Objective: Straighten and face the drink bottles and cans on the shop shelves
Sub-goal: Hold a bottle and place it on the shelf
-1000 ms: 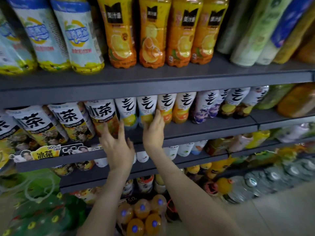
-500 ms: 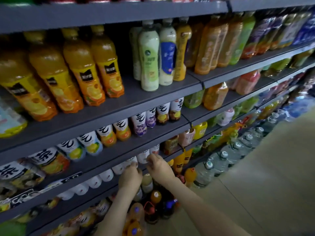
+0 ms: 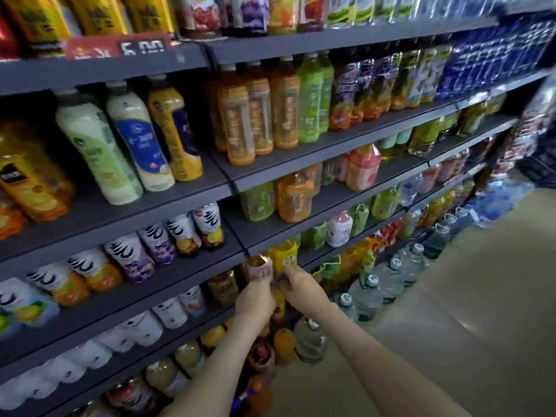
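Dark grey shelves (image 3: 316, 173) hold rows of drink bottles. On a lower shelf stands a pink-labelled bottle (image 3: 261, 265) with a brownish top, and a yellow-labelled bottle (image 3: 284, 256) is right beside it. My left hand (image 3: 255, 300) grips the pink-labelled bottle from the lower left, fingers curled up onto its label. From the right, my right hand (image 3: 301, 285) holds that bottle's lower part with curled fingers, its thumb close to the foot of the yellow-labelled bottle. The view is blurred, so the exact finger contact is unclear.
White-labelled bottles (image 3: 180, 231) line the shelf to the left, amber tea bottles (image 3: 224, 288) stand beside my left hand. Large water jugs (image 3: 370, 291) and orange bottles (image 3: 284, 344) stand on the floor below. The beige aisle floor (image 3: 451, 311) opens to the right.
The view has swung right along the shelving. Both hands moved right from the white-labelled bottles on the lower shelf and took hold of the pink-labelled bottle.
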{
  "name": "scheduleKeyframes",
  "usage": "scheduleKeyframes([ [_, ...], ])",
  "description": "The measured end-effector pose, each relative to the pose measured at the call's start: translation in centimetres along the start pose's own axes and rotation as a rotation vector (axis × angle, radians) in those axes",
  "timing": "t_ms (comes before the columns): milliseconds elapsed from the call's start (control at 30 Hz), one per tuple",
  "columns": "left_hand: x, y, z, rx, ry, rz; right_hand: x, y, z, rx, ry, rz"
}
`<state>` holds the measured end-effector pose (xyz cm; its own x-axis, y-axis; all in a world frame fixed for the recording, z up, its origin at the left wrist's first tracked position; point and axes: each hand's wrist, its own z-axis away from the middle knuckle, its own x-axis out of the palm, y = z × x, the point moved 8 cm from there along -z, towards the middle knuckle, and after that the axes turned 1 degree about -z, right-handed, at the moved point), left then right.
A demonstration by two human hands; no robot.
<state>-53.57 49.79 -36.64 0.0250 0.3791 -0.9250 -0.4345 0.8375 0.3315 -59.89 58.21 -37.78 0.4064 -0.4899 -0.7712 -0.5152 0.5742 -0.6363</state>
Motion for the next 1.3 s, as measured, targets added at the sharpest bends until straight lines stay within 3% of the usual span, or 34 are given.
scheduleKeyframes([
  [233,3.1,11.1,-5.8,0.020,-0.048,-0.042,-9.6,11.4,-1.2,0.064,0.042,0.023],
  [433,4.8,22.5,-15.9,0.100,-0.025,0.008,-19.4,21.1,-6.3,0.132,0.126,0.031],
  [733,8.1,43.0,-28.5,0.263,-0.076,-0.042,-35.8,37.6,-10.0,0.283,0.269,0.023],
  [933,11.5,58.5,-35.0,0.379,0.008,0.024,-45.7,51.0,-11.1,0.369,0.328,0.015],
  [1300,18.2,83.1,-47.4,0.269,0.005,0.060,-65.6,74.1,-14.8,0.423,0.338,0.073],
])
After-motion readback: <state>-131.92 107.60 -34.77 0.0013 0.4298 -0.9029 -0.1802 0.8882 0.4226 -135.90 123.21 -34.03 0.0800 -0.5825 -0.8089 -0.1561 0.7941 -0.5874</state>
